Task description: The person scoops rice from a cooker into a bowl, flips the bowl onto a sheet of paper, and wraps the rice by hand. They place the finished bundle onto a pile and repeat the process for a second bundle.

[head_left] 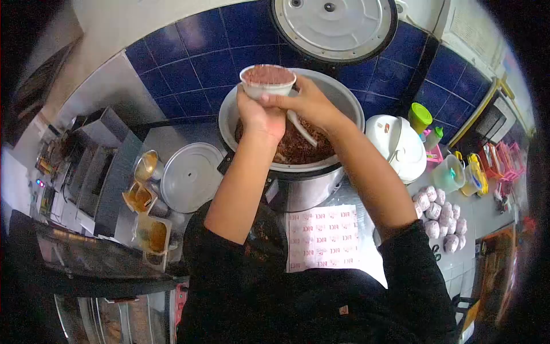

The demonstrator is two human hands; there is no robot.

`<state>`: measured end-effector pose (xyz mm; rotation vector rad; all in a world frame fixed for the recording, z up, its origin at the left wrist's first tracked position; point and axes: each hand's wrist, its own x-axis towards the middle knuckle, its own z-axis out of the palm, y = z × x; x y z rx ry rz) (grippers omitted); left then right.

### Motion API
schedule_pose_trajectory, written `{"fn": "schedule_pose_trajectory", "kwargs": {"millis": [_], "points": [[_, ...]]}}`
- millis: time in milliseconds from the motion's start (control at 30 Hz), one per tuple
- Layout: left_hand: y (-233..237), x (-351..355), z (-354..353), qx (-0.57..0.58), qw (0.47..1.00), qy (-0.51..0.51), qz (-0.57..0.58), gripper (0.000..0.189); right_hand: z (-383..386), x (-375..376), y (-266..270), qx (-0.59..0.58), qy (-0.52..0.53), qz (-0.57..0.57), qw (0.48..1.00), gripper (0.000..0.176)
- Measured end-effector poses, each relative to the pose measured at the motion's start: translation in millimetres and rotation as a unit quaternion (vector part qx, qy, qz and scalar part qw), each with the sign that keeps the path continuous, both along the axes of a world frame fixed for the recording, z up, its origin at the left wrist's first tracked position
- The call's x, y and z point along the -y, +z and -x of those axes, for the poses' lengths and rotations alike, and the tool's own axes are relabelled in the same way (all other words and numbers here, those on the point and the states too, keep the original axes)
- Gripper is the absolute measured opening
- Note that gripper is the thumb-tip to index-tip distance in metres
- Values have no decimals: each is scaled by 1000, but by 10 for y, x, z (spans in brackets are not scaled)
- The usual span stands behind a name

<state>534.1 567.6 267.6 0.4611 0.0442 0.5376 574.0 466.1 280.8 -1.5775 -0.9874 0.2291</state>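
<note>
Above the open pot, my left hand (259, 112) is closed under a white bowl (275, 90) filled level with reddish-brown rice (268, 74). My right hand (306, 104) grips the bowl's right side, its thumb across the front wall. Out from under that hand a white paddle-like utensil (303, 131) slants down toward the rice; its other end is hidden by my fingers. The large round metal pot (350, 97) holds more of the reddish-brown rice (295, 150), partly covered by my forearms.
The pot's lid (338, 26) stands raised behind it. A round metal lid (192, 178) and sauce containers (153, 234) lie left. Printed wrapping paper (322, 238) lies in front. To the right are a white lidded cooker (395, 146), several wrapped bundles (444, 215) and plastic cups (448, 174).
</note>
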Motion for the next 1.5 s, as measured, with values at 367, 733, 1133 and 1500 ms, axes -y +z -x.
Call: {"fn": "schedule_pose_trajectory", "kwargs": {"millis": [367, 733, 1133, 1500], "points": [[-98, -819, 87, -127, 265, 374, -880, 34, 340, 1213, -247, -190, 11, -273, 943, 64], [-119, -306, 1052, -92, 291, 465, -831, 21, 1675, 2460, -2369, -583, -134, -264, 756, 64], [-2639, 1646, 2850, -225, 603, -134, -753, 23, 1684, 1732, -3033, 201, -64, 414, 886, 86], [-3417, 1796, 3072, -204, 550, -50, -808, 36, 1238, 2918, -2333, 41, -423, 109, 898, 81]]}}
